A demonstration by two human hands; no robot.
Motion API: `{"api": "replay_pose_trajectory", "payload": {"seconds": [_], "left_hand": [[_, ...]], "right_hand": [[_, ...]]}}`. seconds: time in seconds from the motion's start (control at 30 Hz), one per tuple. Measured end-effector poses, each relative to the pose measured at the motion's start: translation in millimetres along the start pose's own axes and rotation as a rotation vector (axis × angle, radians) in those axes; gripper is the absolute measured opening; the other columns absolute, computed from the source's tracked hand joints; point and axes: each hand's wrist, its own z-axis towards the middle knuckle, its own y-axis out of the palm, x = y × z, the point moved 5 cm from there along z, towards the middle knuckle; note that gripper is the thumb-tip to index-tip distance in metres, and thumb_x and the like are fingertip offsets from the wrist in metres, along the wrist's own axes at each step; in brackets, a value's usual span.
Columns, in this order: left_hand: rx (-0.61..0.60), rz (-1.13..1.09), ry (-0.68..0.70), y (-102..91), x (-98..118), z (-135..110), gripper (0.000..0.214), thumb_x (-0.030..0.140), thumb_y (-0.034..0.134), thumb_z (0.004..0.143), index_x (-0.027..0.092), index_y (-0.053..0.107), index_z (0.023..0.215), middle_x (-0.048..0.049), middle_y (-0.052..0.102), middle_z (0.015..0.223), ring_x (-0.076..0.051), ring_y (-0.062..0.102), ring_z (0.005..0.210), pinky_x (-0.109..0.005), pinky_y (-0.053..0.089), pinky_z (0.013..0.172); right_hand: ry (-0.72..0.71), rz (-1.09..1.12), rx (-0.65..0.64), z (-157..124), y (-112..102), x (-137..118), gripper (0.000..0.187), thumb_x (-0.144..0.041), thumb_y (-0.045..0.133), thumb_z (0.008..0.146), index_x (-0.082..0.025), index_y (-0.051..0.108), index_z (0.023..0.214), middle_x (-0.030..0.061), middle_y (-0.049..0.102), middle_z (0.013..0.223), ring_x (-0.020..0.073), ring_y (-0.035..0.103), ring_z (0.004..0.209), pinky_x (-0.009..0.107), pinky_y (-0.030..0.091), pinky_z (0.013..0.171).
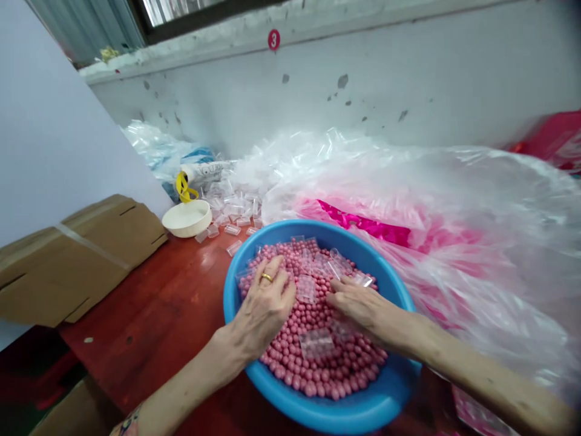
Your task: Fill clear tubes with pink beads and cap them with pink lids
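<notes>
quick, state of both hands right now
Left hand: curled over the pink beads; whether it holds any cannot be told.
Right hand: curled at the beads too; grip hidden, cannot tell.

Right hand's grip [356, 304] partly hidden

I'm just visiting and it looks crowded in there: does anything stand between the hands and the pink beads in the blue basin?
Nothing visible blocks either: the left hand and right hand are both inside the blue basin, at the pink beads. Clear plastic cases lie on the beads, covering only patches.
</notes>
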Motion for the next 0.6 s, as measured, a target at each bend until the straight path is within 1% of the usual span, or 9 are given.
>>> {"api": "replay_pose_trajectory", "payload": {"seconds": [0.1, 0.17, 0.27, 0.3, 0.37, 0.43, 0.5, 0.53, 0.6], "left_hand": [[-0.038, -0.074, -0.012, -3.1, 11, -5, 0.015, 0.004, 0.047, 0.085, 0.013, 0.058, 0.088, -0.0113, 0.062, 0.102, -0.029, 0.042, 0.128, -0.05, 0.042, 0.102], [-0.069, -0.146, -0.015, -1.6, 20, -13, 0.015, 0.004, 0.047, 0.085, 0.014, 0.058, 0.09, -0.0114, 0.061, 0.108, -0.029, 0.04, 0.13, -0.048, 0.043, 0.102], [-0.083, -0.276, 0.019, 4.4, 34, -29, 0.012, 0.011, 0.05, 0.087, 0.015, 0.058, 0.095, -0.0117, 0.062, 0.115, -0.027, 0.041, 0.13, -0.042, 0.042, 0.104], [-0.076, -0.3, 0.028, 6.7, 37, -35, 0.016, 0.016, 0.051, 0.088, 0.015, 0.057, 0.103, -0.0126, 0.061, 0.119, -0.026, 0.041, 0.13, -0.039, 0.042, 0.105], [-0.015, -0.312, 0.041, 9.1, 42, -46, 0.031, 0.022, 0.048, 0.091, 0.013, 0.049, 0.12, -0.0142, 0.058, 0.127, -0.023, 0.043, 0.129, -0.035, 0.042, 0.105], [0.025, -0.312, 0.087, 11.2, 47, -51, 0.037, 0.02, 0.044, 0.093, 0.013, 0.042, 0.129, -0.0137, 0.058, 0.128, -0.02, 0.047, 0.126, -0.033, 0.041, 0.105], [0.014, -0.306, 0.128, 13.6, 51, -51, 0.037, 0.015, 0.041, 0.092, 0.014, 0.041, 0.13, -0.0121, 0.06, 0.126, -0.019, 0.049, 0.124, -0.032, 0.04, 0.106], [0.008, -0.304, 0.141, 14.1, 52, -49, 0.037, 0.012, 0.041, 0.092, 0.013, 0.042, 0.129, -0.0118, 0.061, 0.125, -0.019, 0.05, 0.124, -0.032, 0.04, 0.106], [0.008, -0.313, 0.156, 13.2, 53, -45, 0.036, 0.009, 0.04, 0.09, 0.012, 0.044, 0.126, -0.0118, 0.064, 0.12, -0.02, 0.053, 0.12, -0.031, 0.042, 0.103]], "right_hand": [[0.026, 0.049, -0.186, 0, -10, 0, 0.018, -0.012, 0.045, 0.084, -0.016, 0.061, 0.091, 0.0083, 0.065, 0.091, 0.0194, 0.059, 0.086, 0.033, 0.048, 0.08], [0.037, 0.075, -0.225, 1, -13, -5, 0.014, -0.013, 0.048, 0.084, -0.016, 0.061, 0.087, 0.008, 0.065, 0.089, 0.0188, 0.058, 0.081, 0.031, 0.048, 0.075], [0.026, 0.074, -0.202, 0, -11, -15, 0.016, -0.008, 0.047, 0.082, -0.016, 0.06, 0.084, 0.0068, 0.065, 0.088, 0.0181, 0.058, 0.081, 0.03, 0.047, 0.075], [0.022, 0.066, -0.197, -2, -9, -18, 0.018, -0.006, 0.045, 0.082, -0.017, 0.06, 0.083, 0.0062, 0.065, 0.087, 0.0177, 0.058, 0.079, 0.03, 0.047, 0.075], [0.022, 0.045, -0.194, -6, -8, -21, 0.023, -0.003, 0.042, 0.081, -0.017, 0.06, 0.084, 0.0055, 0.065, 0.086, 0.0172, 0.058, 0.078, 0.029, 0.047, 0.075], [0.03, 0.022, -0.181, -9, -10, -21, 0.028, 0.0, 0.041, 0.079, -0.018, 0.061, 0.088, 0.0064, 0.066, 0.091, 0.0174, 0.059, 0.082, 0.029, 0.048, 0.078], [0.064, -0.047, -0.137, -8, -13, -19, 0.036, 0.003, 0.04, 0.075, -0.018, 0.062, 0.094, 0.0087, 0.066, 0.096, 0.0187, 0.059, 0.088, 0.031, 0.048, 0.082], [0.093, -0.093, -0.107, -6, -13, -19, 0.038, 0.005, 0.04, 0.074, -0.017, 0.063, 0.094, 0.0106, 0.066, 0.097, 0.0206, 0.059, 0.092, 0.033, 0.048, 0.083], [0.157, -0.177, -0.051, 0, -8, -20, 0.037, 0.006, 0.041, 0.073, -0.016, 0.066, 0.088, 0.0148, 0.065, 0.093, 0.0262, 0.058, 0.096, 0.04, 0.049, 0.081]]}}
